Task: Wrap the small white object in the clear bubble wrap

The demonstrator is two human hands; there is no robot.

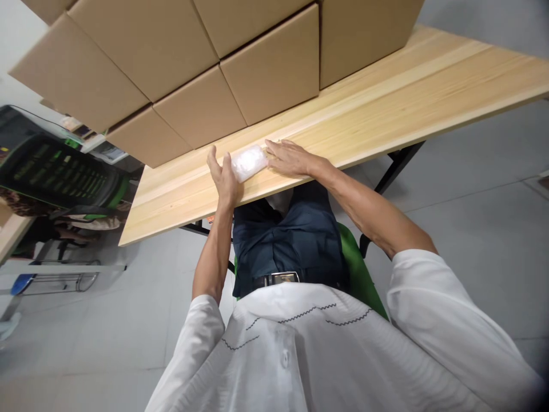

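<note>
Office-ish workspace, I'd say
Mesh office chair (60, 171) at 9 o'clock, cardboard boxes (184, 51) stacked around 11, wooden table (450, 80) at 2, grey tiled floor (472, 229) at 3.

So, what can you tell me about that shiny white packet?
The white packet is roughly rectangular and glossy, seemingly plastic, with glare washing out its detail. It lies on the wooden table near the person's edge, between the left hand and right hand; both are at its ends, exact contact unclear.
</note>
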